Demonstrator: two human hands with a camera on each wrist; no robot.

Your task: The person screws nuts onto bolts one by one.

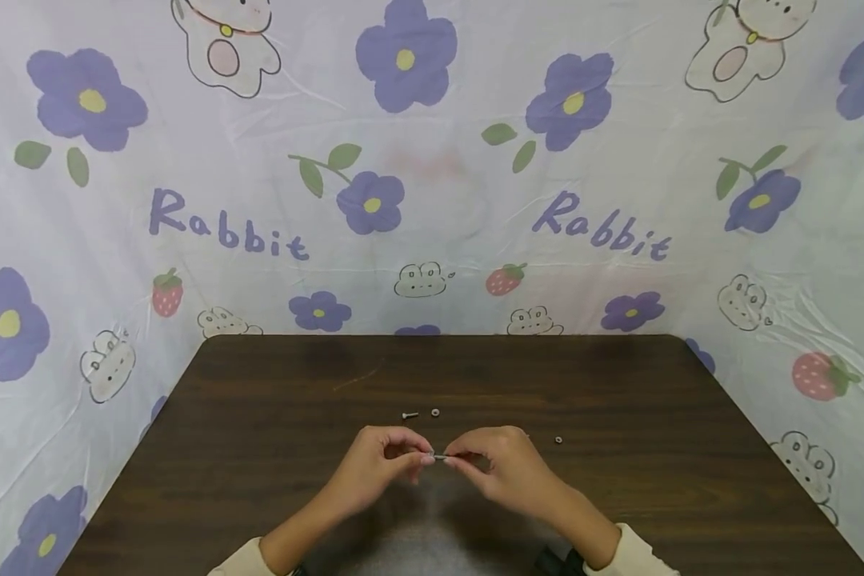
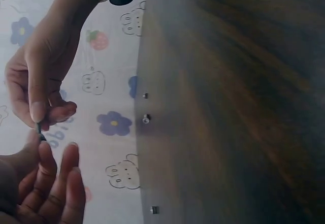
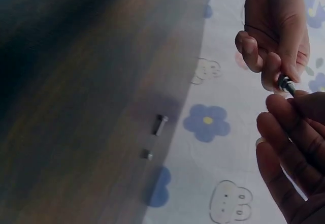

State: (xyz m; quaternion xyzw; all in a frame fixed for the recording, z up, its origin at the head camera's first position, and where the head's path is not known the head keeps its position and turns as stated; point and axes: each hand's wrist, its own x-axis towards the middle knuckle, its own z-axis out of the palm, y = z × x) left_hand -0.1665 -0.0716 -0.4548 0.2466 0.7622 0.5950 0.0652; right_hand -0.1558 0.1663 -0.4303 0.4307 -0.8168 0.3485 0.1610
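Observation:
Between the two hands, above the table, is a small metal bolt [image 1: 440,457], lying roughly level. My left hand [image 1: 376,464] pinches its thicker end between thumb and forefinger; that end [image 3: 285,82] looks dark and shiny in the right wrist view. My right hand [image 1: 507,472] pinches the thin shank end with thumb and fingertips. The fingertips nearly meet, so much of the bolt is covered, and whether a nut sits on it I cannot tell. Beyond the hands lie a loose bolt [image 1: 410,415] and a nut [image 1: 435,413].
Right of the right hand a second nut [image 1: 558,440] lies on the dark wooden table [image 1: 295,384]. Another bolt [image 2: 146,118] shows in the left wrist view, mostly hidden behind the right hand from the head. A patterned cloth [image 1: 446,232] hangs round the table.

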